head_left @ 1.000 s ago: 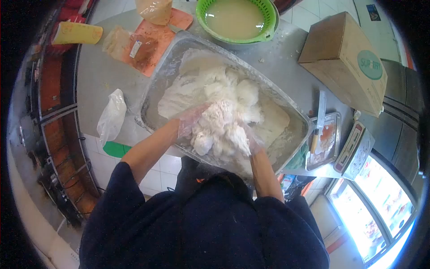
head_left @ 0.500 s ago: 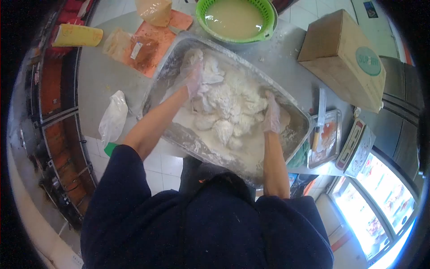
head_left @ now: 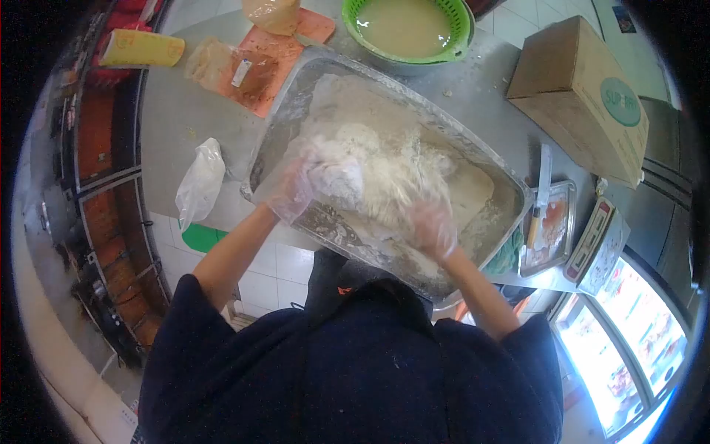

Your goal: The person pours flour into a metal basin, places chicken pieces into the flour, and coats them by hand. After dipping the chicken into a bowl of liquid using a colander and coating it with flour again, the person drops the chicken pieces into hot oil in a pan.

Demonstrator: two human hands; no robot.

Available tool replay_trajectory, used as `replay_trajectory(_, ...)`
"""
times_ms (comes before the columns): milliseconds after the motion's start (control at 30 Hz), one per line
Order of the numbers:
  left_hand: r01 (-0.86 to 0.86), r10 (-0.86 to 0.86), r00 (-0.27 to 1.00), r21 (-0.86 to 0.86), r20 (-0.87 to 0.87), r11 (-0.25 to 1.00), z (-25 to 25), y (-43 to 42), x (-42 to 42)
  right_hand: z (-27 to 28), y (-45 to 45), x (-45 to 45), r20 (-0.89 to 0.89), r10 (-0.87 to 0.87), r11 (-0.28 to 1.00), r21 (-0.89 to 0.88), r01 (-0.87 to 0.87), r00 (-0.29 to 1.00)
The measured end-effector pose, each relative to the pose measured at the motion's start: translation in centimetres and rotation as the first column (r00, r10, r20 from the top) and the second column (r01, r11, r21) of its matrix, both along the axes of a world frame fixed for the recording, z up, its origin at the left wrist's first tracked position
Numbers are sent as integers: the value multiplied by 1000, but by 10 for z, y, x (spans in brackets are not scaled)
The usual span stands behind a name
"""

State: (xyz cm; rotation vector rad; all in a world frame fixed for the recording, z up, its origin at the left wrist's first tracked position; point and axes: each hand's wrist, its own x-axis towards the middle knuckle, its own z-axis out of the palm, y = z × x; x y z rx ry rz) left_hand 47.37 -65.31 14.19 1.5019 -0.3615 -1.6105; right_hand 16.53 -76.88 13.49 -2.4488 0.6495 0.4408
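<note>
A large metal tray [head_left: 340,240] holds white flour and a heap of flour-coated pieces [head_left: 370,174], blurred by motion. My left hand [head_left: 292,194], in a clear plastic glove, is at the left side of the heap, its fingers partly hidden by the floury pieces. On the heap's lower right is my right hand [head_left: 434,228], gloved too, with its fingers smeared by motion against the flour. Whether either hand grips a piece cannot be made out.
Behind the tray stands a green basket [head_left: 466,33] with cloudy liquid. An orange board [head_left: 318,26] with bags lies back left, a plastic bag [head_left: 201,181] left. To the right are a cardboard box [head_left: 577,96], a knife [head_left: 544,174], a small tray [head_left: 568,229] and a scale [head_left: 592,240].
My left hand has come down and toward me from the tray's upper left. My right hand has moved from the right side inward to the heap. The pieces are now heaped and blurred.
</note>
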Motion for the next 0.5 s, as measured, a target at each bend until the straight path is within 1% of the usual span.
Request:
replay_trajectory(33, -325, 336, 912, 88, -235, 942, -6, 4, -4, 5, 5, -13, -141, -35, 991, 119, 52, 989)
replay_trajectory(67, -323, 334, 911, 85, -242, 943, -1, 0, -8, 10, 11, -26, -289, -56, 970, 211, 121, 956)
replay_trajectory(100, -229, 287, 945, 314, -154, 922, 8, -7, -11, 26, 7, -32, 6, -235, 956, 181, 230, 972)
replay_trajectory(133, -148, 220, 972, 525, -77, 838, 13, -13, -12, 42, 3, -37, 312, -330, 942, 164, 292, 891)
replay_trajectory(167, -156, 228, 971, 517, -77, 841, -4, -10, -10, 40, 0, -43, 387, -458, 889, 226, 399, 800)
replay_trajectory(200, -30, 36, 999, 525, 0, 851, -22, -12, -8, 26, 1, -51, 240, -624, 780, 255, 572, 744)
replay_trajectory(233, 54, 21, 989, 483, -149, 874, -31, -9, -5, 6, 3, -58, 59, -739, 667, 198, 718, 671)
replay_trajectory(267, 139, -5, 955, 431, -298, 892, -26, -13, -5, -24, 6, -69, -147, -732, 664, 62, 745, 665)
replay_trajectory(300, 217, -39, 900, 371, -434, 903, -19, -16, -4, -54, 9, -76, -280, -615, 775, -45, 630, 737)
replay_trajectory(333, 206, -18, 868, 327, -496, 922, -12, -19, -8, -70, 10, -74, -223, -442, 897, -130, 423, 869)
replay_trajectory(367, 143, 48, 841, 307, -539, 941, 2, -18, -19, -86, 11, -74, -171, -254, 944, -260, 205, 952)
replay_trajectory(400, 79, 117, 804, 301, -583, 950, 11, -18, -26, -74, 2, -43, -57, -235, 930, -304, 208, 970)
replay_trajectory(433, 39, 178, 757, 316, -629, 948, 13, -17, -32, -35, 1, -17, 4, -712, 645, 399, 652, 702)
replay_trajectory(467, 136, 149, 620, 293, -770, 946, -26, -3, -37, -17, 9, -11, -337, -871, -112, 845, 523, 357)
replay_trajectory(500, 153, 159, 758, 410, -632, 899, 3, -18, -43, -42, 20, -17, -407, -852, -172, 812, 558, 330)
